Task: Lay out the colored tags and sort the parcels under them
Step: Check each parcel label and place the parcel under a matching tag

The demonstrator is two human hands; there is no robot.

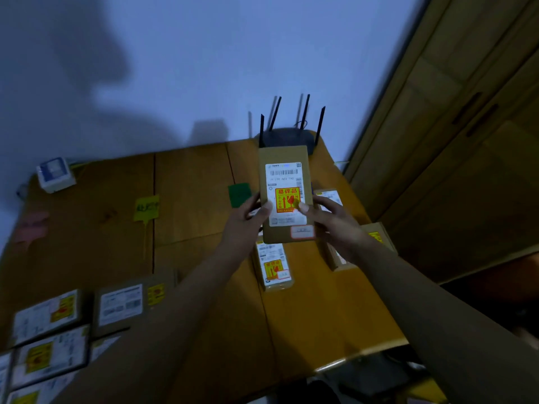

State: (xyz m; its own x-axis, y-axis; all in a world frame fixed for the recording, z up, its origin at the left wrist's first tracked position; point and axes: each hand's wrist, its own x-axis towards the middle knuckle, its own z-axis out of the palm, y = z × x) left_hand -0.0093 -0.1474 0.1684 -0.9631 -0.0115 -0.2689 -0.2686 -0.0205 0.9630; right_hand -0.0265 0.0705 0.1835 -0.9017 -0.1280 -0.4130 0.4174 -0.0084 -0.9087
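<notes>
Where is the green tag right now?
In the head view, the green tag lies on the table, just left of the held parcel.

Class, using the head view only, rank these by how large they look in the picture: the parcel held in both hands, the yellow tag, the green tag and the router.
1. Held parcel, though it is raised nearer the camera.
2. Router, partly hidden behind the parcel.
3. Yellow tag and green tag: too alike to rank.

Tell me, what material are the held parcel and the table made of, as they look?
The held parcel looks like matte brown cardboard, with a white paper label and an orange sticker. The table seems wood or wood veneer: orange-brown boards with visible seams and faint grain.
</notes>
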